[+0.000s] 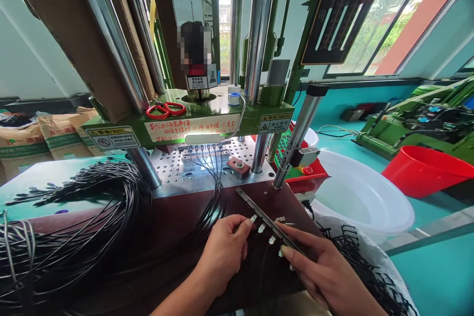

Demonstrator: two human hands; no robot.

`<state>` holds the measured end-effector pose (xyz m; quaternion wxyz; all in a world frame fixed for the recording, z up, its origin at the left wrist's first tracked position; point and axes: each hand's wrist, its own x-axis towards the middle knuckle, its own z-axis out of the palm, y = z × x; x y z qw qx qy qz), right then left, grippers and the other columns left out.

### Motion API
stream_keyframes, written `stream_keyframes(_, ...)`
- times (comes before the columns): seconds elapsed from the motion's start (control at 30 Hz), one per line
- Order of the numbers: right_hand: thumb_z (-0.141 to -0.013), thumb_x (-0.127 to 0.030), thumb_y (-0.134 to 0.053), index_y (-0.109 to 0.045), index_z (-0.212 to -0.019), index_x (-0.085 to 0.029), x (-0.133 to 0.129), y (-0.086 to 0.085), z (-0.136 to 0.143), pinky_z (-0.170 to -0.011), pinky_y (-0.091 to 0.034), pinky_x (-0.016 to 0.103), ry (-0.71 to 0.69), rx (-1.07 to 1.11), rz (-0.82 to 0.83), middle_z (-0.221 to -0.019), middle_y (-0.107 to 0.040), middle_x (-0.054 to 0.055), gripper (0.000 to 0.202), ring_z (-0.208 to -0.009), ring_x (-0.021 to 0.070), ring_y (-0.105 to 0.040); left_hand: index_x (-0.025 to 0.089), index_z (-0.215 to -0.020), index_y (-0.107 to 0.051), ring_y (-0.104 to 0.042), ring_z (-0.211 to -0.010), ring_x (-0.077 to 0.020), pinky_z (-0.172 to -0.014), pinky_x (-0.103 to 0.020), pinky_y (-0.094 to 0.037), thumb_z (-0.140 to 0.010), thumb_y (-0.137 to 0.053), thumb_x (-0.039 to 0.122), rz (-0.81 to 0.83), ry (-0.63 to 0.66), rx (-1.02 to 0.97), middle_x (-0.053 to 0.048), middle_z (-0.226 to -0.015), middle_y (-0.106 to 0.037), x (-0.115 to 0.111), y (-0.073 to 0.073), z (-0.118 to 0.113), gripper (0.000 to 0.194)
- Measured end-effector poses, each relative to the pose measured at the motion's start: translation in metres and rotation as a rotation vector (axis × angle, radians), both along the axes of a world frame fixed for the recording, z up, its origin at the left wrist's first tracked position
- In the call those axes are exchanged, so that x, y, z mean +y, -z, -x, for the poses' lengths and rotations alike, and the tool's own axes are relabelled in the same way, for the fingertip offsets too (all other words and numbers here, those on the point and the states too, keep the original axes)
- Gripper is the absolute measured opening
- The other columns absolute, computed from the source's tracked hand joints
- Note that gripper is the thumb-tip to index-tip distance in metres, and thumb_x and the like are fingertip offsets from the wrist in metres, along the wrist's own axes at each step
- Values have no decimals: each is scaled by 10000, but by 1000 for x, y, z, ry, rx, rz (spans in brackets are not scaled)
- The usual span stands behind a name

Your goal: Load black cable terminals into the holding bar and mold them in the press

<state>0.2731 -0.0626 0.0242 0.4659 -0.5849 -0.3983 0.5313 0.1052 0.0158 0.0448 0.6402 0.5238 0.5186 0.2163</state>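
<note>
Fixture bar (264,217) runs diagonally, upper-left to lower-right; right hand (326,271) grips its near end, left hand (225,252) pinches a connector (254,218) just beside it.

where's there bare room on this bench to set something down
Bare patches: the dark red bench top between the cable bundle and the left hand, and the teal surface behind the bundle. Crowded: around the slotted bar at the right hand, and the perforated plate.
</note>
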Motion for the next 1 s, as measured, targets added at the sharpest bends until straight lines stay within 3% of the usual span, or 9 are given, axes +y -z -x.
stream_keyframes(0.47, -762, -494, -700, -616, -1247, -170, 2, 5, -7, -323, -192, 180, -81, -35, -14, -407, -374, -81, 590, -354, 47, -266, 186, -702, -517, -238, -298, -27, -329, -158, -124, -864, -450, 421, -61, 9, 17, 84, -423, -392, 2, 2, -2, 293)
stream_keyframes(0.6, -766, -503, -690, -579, -1283, -148, 2, 3, -6, -350, -182, 181, -71, -8, -8, -485, -453, -57, 637, -386, 40, -259, 200, -752, -494, -414, -302, -80, -290, -167, -234, -864, -415, 509, -69, 84, -19, 50, -515, -495, 2, 4, 7, 338)
stream_keyframes(0.7, -768, -534, -671, -495, -1348, -104, 1, 4, -5, -342, -150, 181, -35, 26, 33, -421, -357, -98, 743, -351, 35, -215, 207, -783, -523, -537, -405, -122, -357, -197, -372, -880, -375, 535, -243, 26, 92, 21, -599, -543, 2, -2, 23, 373)
stream_keyframes(0.8, -763, -543, -667, -482, -1354, -97, 0, 4, -4, -331, -142, 185, -11, 32, 37, -388, -291, -123, 764, -325, 41, -215, 222, -757, -542, -507, -440, -108, -442, -190, -369, -895, -392, 495, -496, -17, 318, 31, -529, -516, 1, -14, 44, 341)
stream_keyframes(0.87, -756, -535, -678, -501, -1338, -101, -1, 3, -4, -334, -139, 182, -1, 39, 38, -388, -286, -125, 747, -332, 40, -218, 217, -670, -509, -456, -436, -98, -469, -189, -335, -887, -432, 483, -569, -13, 421, 40, -452, -467, -1, -20, 58, 352)
stream_keyframes(0.93, -744, -526, -694, -517, -1323, -111, -1, 3, -3, -334, -152, 175, 11, 54, 46, -397, -298, -123, 734, -338, 38, -229, 211, -631, -498, -388, -398, -89, -438, -194, -287, -866, -457, 521, -443, 17, 403, 42, -404, -450, -5, -23, 71, 391)
stream_keyframes(1.0, -739, -518, -704, -519, -1321, -120, -1, 2, -3, -328, -173, 166, 22, 57, 51, -405, -327, -118, 729, -339, 39, -251, 212, -660, -529, -296, -344, -74, -382, -200, -220, -811, -520, 568, -176, 63, 286, 51, -394, -457, -11, -26, 83, 387)
